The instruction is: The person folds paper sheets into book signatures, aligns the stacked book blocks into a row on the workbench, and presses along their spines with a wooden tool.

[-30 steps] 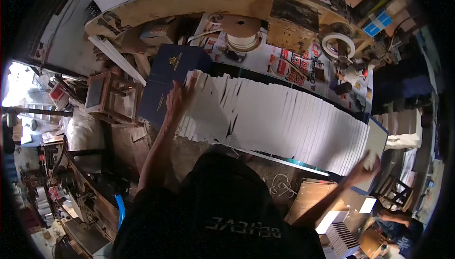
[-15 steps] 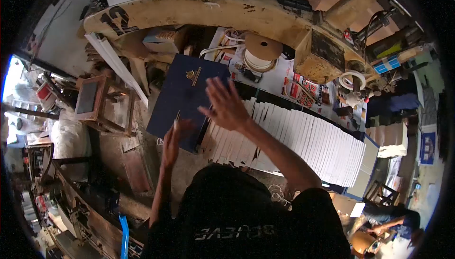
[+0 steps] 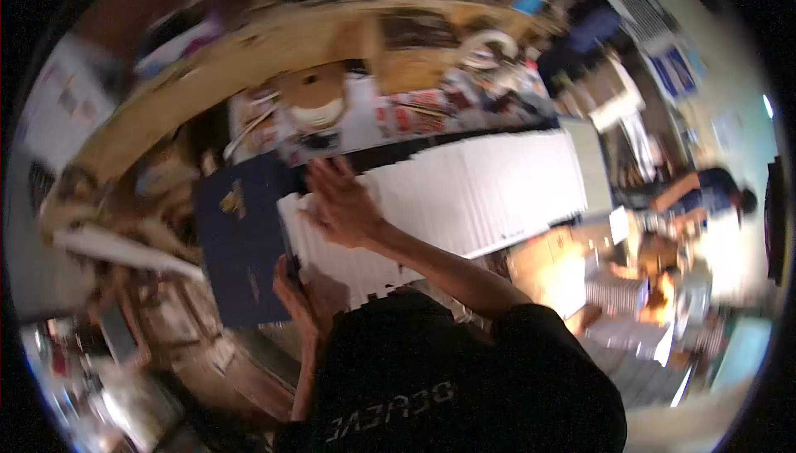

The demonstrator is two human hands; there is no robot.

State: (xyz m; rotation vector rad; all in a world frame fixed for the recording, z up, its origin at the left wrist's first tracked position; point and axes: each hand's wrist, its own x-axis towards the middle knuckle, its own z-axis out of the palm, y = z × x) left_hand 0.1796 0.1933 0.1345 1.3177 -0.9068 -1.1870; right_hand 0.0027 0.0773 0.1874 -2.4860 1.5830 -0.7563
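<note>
By the blue cover (image 3: 240, 245) is the left hand (image 3: 300, 297) (grip unclear); right hand (image 3: 342, 211) splays over white blocks (image 3: 481, 183).

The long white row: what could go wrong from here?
The white row is many thin pieces side by side; a push from the right hand, spread over one end, might misalign them. The navy cover at that end could get knocked askew, with the left hand close by.

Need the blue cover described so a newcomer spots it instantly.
Find the long white row across the middle. The dark blue cover is at its left end, by the left hand. Its gold emblem sets it apart from the white row.
</note>
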